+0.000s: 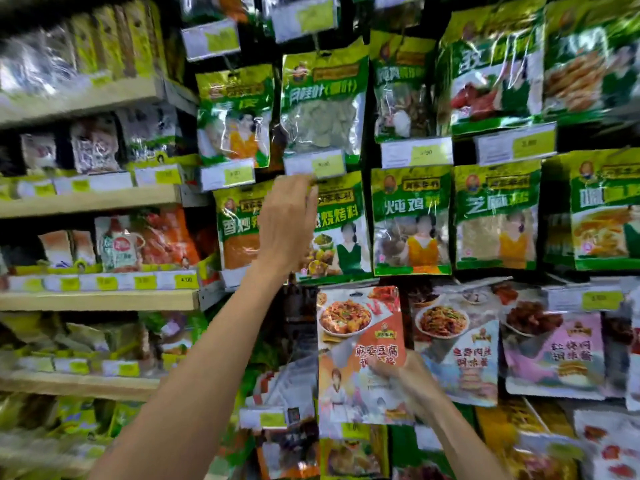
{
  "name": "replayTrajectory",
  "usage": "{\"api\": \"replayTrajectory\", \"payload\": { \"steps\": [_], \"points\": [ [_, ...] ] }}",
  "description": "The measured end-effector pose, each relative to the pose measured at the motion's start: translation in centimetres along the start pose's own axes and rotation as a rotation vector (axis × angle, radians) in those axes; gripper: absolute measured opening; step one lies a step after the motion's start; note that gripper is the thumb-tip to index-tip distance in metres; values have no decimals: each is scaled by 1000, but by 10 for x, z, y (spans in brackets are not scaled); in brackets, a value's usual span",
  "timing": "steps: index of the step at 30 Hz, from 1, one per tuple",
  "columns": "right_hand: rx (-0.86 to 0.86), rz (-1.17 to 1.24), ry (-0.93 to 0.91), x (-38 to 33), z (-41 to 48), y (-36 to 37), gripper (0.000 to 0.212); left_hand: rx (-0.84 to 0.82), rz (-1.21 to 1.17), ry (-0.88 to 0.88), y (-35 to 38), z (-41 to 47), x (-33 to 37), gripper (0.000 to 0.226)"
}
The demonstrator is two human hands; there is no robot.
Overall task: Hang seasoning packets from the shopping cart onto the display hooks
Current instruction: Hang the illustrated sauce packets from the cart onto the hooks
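Head: right hand [410, 377] grips seasoning packet [360, 323] (left hand [287, 220] higher).

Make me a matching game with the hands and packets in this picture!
Things:
1. left hand
2. right hand
3. leaf packet
4. wooden shelves

Places:
A. far left of the picture
B. hanging above the raised hand
C. holding the red tofu packet
D. raised up by a yellow price tag

Pairs: 1-D, 2-C, 3-B, 4-A

The packet [360, 341] in my right hand [405, 375] is glossy, crinkled plastic film. The shelves [97, 299] are pale matt wood; the price tags [415, 152] look like paper under clear plastic.
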State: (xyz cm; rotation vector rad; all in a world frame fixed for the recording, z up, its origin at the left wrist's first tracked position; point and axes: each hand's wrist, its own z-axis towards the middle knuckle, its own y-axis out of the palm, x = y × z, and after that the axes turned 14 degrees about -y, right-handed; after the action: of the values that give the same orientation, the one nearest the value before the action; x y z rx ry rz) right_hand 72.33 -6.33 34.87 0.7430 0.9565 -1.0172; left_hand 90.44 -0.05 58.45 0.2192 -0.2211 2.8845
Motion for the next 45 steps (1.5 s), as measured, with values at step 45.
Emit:
{"api": "replayTrajectory", "payload": {
  "steps": [45],
  "points": [
    [216, -140, 160, 29, 59, -4, 21, 115, 126, 157, 66, 48, -34, 40]
  ]
}}
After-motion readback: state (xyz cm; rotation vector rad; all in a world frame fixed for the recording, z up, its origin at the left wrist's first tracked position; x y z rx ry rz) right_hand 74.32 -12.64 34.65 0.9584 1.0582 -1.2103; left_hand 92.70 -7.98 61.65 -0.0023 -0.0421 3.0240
